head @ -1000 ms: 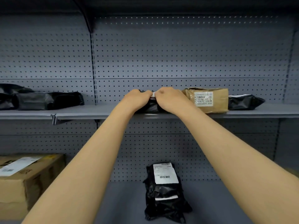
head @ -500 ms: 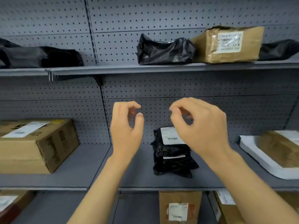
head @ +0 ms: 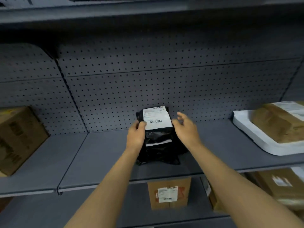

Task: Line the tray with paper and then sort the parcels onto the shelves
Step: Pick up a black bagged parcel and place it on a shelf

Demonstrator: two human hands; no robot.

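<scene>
A black plastic parcel (head: pixel 160 145) with a white barcode label leans against the pegboard on the middle shelf (head: pixel 102 155). My left hand (head: pixel 136 137) is at the parcel's left edge, thumb and fingers touching the label corner. My right hand (head: pixel 185 129) hovers open just to the parcel's right, fingers spread, not clearly touching it. A white tray (head: pixel 256 137) lined with white paper sits at the right end of the same shelf and carries a brown parcel (head: pixel 278 124).
A large cardboard box (head: pixel 18 137) stands at the left of the middle shelf. On the lower shelf are a labelled cardboard box (head: pixel 169 195) and more brown parcels (head: pixel 276 186) to the right. The upper shelf edge (head: pixel 148 15) runs overhead.
Both hands left the black parcel on the upper shelf, dropped, and reached forward to the black parcel on the middle shelf. The view tilted down and moved closer.
</scene>
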